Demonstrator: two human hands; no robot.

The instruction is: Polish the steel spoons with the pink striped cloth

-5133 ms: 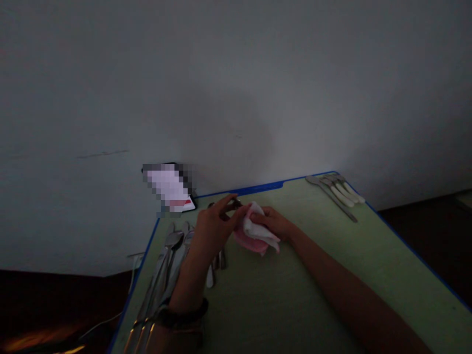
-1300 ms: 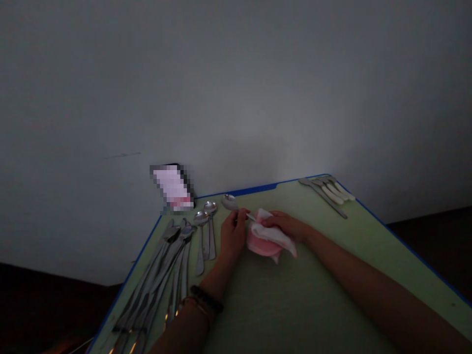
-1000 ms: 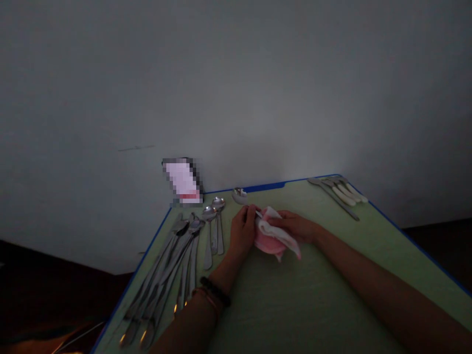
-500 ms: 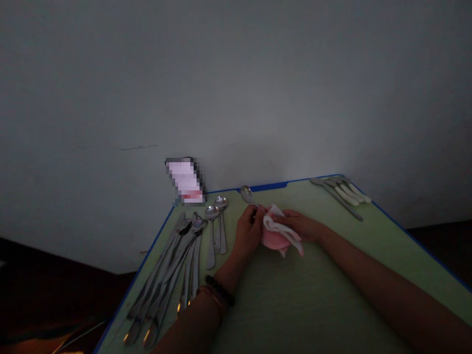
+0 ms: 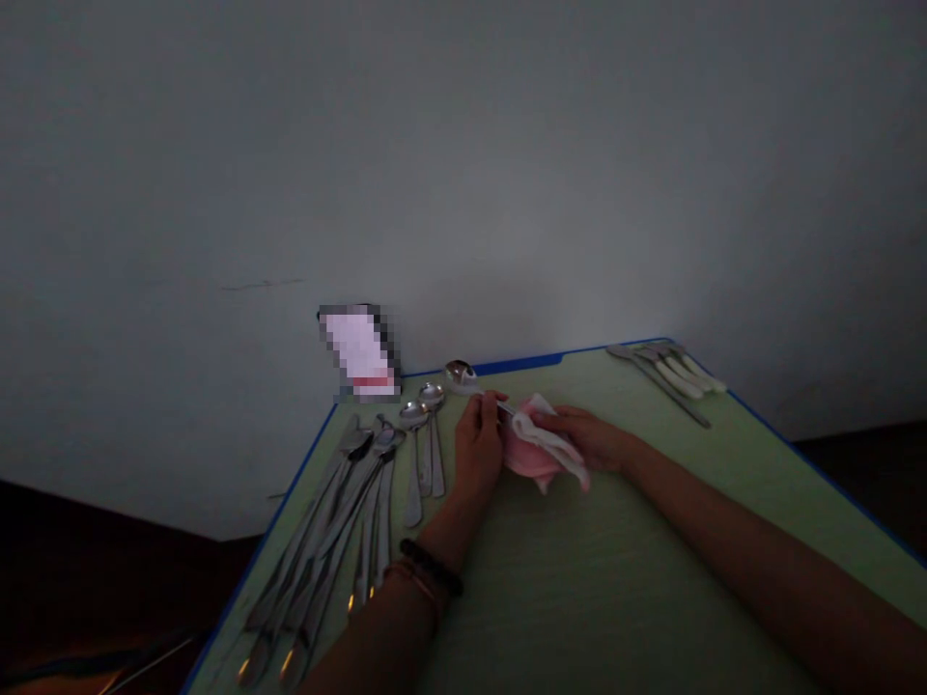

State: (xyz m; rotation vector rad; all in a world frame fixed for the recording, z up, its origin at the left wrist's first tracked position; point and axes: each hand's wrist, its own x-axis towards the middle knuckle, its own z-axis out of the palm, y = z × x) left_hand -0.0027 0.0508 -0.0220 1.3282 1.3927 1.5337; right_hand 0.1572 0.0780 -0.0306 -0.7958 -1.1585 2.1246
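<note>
The spoon (image 5: pixel 462 375) has slid further left out of the cloth (image 5: pixel 540 454) — its bowl now sits just above centre frame, by the far edge of the table (image 5: pixel 615 579). The left hand (image 5: pixel 479 446) pinches its handle; the right hand (image 5: pixel 590 439) is clamped on the pink cloth around it, with loose cutlery (image 5: pixel 348 502) lower left.

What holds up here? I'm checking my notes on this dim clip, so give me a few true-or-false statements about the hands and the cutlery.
The left hand holds a spoon. True.
The right hand lies empty on the table. False: it grips a pink and white cloth.
The white-handled cutlery lies at the table's far right corner. True.
The table top is red. False: it is green with a blue edge.
</note>
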